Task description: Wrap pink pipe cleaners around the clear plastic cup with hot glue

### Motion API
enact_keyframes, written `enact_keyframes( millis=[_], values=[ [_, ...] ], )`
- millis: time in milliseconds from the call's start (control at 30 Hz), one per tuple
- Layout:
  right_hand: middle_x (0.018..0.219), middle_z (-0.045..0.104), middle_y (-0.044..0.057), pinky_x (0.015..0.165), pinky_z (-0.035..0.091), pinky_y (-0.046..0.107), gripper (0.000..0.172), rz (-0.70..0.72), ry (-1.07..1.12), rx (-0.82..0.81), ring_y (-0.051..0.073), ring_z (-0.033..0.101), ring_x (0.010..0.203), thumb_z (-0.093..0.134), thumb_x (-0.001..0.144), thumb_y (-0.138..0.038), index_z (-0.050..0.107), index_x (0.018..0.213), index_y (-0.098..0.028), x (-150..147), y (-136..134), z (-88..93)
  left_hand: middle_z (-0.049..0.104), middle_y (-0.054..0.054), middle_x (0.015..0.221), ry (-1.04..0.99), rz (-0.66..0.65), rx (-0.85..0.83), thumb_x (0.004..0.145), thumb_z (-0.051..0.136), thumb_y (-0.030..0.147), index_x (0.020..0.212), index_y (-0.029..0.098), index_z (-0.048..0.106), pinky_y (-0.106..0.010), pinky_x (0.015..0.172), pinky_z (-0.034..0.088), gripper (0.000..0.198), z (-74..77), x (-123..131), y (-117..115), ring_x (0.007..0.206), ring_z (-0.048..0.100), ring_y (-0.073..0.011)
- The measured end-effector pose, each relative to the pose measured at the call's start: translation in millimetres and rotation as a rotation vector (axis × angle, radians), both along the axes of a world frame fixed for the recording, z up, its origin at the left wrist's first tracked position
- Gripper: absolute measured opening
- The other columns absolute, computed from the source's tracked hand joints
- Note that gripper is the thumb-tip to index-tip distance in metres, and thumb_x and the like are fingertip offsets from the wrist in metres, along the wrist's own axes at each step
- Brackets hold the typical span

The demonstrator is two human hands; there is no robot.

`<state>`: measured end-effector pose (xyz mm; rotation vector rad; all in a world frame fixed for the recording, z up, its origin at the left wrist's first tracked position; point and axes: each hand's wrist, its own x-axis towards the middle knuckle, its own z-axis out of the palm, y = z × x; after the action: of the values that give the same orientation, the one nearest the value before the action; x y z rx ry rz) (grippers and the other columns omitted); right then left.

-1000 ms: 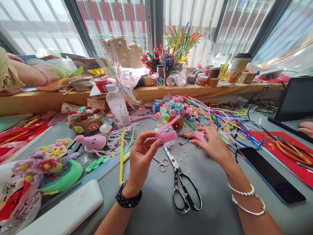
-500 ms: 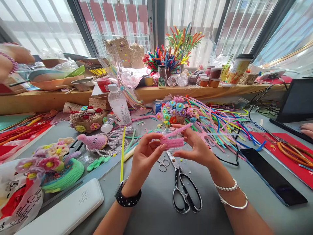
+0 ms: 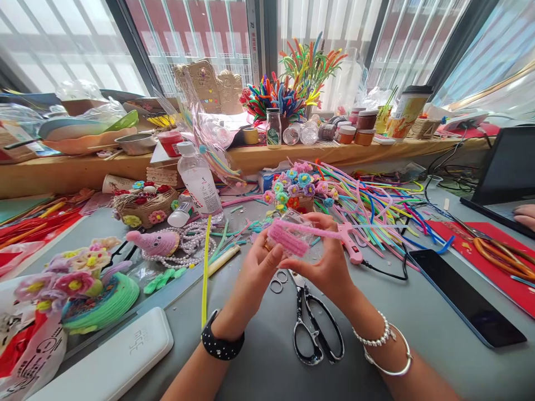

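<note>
A small clear box-like piece, partly covered with pink fuzzy strips (image 3: 288,238), is held up over the middle of the table. My left hand (image 3: 258,267) grips its left and lower side, thumb in front. My right hand (image 3: 328,262) is curled round the right side, its fingers pinching the pink strip that reaches out to the right. Below my hands lie black-handled scissors (image 3: 315,328) and small scissors (image 3: 278,280). Beyond my right hand is a pink glue gun (image 3: 353,250).
A white power bank (image 3: 125,356) and a flower-topped green piece (image 3: 104,303) lie left. A phone (image 3: 466,298) is at right, and a bottle (image 3: 200,184) stands behind. Colourful stems (image 3: 371,195) spread at the back. Someone's hand (image 3: 524,217) rests by a laptop.
The pink-covered piece has turned and tilts down to the right. My right hand has closed in on its strip. The other person's arm at upper left is gone, and the view has shifted slightly.
</note>
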<state>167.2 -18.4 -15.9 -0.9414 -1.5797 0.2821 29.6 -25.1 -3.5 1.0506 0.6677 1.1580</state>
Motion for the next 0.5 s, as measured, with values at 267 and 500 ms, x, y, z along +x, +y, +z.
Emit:
enact_keyframes(
  millis=[267,500],
  values=[
    [0.115,0.050,0.008,0.081,0.051,0.036,0.066,0.164,-0.150,0.003,0.023,0.051,0.105,0.077,0.064,-0.035,0.041,0.119,-0.025,9,-3,8.3,0.064,-0.006,0.109,-0.124,0.068,-0.005,0.071,0.068,0.041,0.115,0.022,0.053,-0.032,0.091,0.044,0.050,6.8,-9,-1,0.109,0.056,-0.0230],
    [0.125,0.047,0.007,0.073,0.051,0.031,0.061,0.339,-0.220,-0.064,0.020,0.051,0.103,0.071,0.072,-0.025,0.043,0.126,-0.028,29,-3,20.3,0.060,-0.007,0.117,0.033,-0.030,-0.009,0.076,0.061,0.043,0.113,0.023,0.058,-0.035,0.091,0.042,0.043,7.1,-17,1,0.115,0.051,-0.0280]
  ],
)
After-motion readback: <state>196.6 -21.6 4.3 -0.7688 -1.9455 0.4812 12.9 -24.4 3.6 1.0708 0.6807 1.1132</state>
